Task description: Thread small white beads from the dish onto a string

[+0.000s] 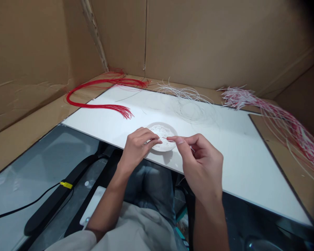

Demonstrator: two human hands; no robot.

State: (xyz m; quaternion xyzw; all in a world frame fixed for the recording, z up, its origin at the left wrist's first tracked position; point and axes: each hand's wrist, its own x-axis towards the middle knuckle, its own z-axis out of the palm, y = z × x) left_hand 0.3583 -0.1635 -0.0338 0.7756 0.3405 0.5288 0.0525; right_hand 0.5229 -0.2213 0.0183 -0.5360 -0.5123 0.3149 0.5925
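My right hand (202, 164) pinches a thin wire (172, 141) between thumb and forefinger, its tip pointing left toward my other hand. My left hand (136, 146) is closed in a pinch at the bowl's left side; whatever small thing is between its fingertips is too small to make out. Behind and below both sets of fingertips sits a shallow white bowl (174, 131) holding many small white pieces (162, 131). The fingertips of the two hands are a short gap apart, above the bowl.
On the white board (246, 157), a bundle of red wires (99, 105) curves at the left. White wires (184, 93) lie at the back. A large red-and-white wire bundle (279, 115) runs along the right. Cardboard walls (199, 42) enclose the back and sides.
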